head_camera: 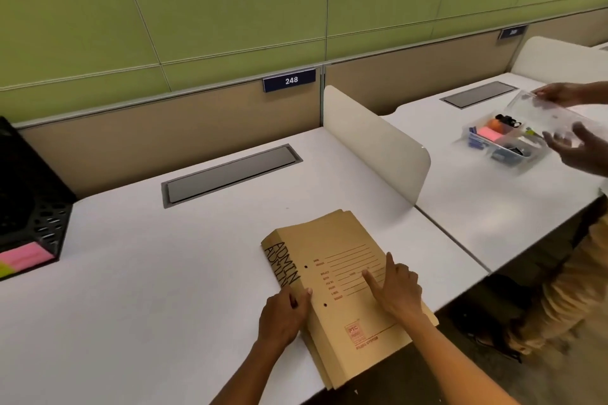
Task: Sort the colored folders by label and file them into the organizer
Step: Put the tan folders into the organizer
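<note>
1. Step in hand, as I read it: squaring up and checking labels — nothing filed yet that I can see.
2. Folder stack — tan manila folders, several deep, lying flat on the white desk at its near right corner, with the near end overhanging the desk edge. "ADMIN" is handwritten along the left spine edge, and a second "ADMIN" shows on the folder just under the top one.
3. Left hand: fingers curled around the stack's left spine edge, thumb on top — a light pinch on the edge, not a lift.
4. Right hand: open, not gripping — index finger stretched out and pressing flat on the printed form lines of the top cover, holding the stack down.
5. Organizer: black mesh unit at the far left desk edge, well apart from the stack. Its slots are cropped, so I cannot tell what is in them. Pink and yellow sticky notes sit in its front tray.
6. Next move calls for: peeling off the ADMIN folders as a group, gripping properly by the spine, then carrying them left across the desk to the organizer. Watch the overhang — the stack could tip off if the right hand lets go first.
7. Another person's hands at the neighbouring desk hold a clear supply box — unrelated.
</note>
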A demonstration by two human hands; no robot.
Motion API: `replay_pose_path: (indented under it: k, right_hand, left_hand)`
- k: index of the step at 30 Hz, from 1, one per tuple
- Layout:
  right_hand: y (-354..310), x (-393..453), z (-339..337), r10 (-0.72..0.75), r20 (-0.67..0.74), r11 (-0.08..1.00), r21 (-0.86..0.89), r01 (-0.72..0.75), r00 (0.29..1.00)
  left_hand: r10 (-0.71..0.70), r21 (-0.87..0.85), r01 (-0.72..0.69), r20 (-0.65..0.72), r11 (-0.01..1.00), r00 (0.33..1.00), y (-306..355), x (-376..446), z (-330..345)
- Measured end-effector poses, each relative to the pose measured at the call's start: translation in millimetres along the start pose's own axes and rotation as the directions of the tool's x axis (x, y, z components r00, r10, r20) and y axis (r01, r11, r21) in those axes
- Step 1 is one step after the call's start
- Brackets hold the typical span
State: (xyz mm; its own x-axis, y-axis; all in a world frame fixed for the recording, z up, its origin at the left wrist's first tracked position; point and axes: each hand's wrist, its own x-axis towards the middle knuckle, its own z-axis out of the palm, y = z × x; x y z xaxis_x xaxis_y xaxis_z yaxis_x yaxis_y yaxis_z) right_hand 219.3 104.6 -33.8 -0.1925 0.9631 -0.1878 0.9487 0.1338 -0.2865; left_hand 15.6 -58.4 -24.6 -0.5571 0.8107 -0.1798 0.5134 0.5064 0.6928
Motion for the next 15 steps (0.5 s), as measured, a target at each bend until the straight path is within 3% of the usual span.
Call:
replay_pose_path:
  k: [9, 15]
  right_hand:
    - [11.4, 10.7, -5.9, 0.031, 0.061, 0.981, 0.190, -0.042, 0.998]
    - [-3.7, -2.1, -4.5, 0.023, -0.027, 0.990, 0.143, -0.019, 0.999]
  left_hand:
    - [-0.193, -0.242, 0.187, -0.001, 0.952, 0.981, 19.7, -28.7, 15.5]
    - [-0.279, -0.399, 0.262, 0.016, 0.879, 0.960, 35.6, -47.7, 11.7]
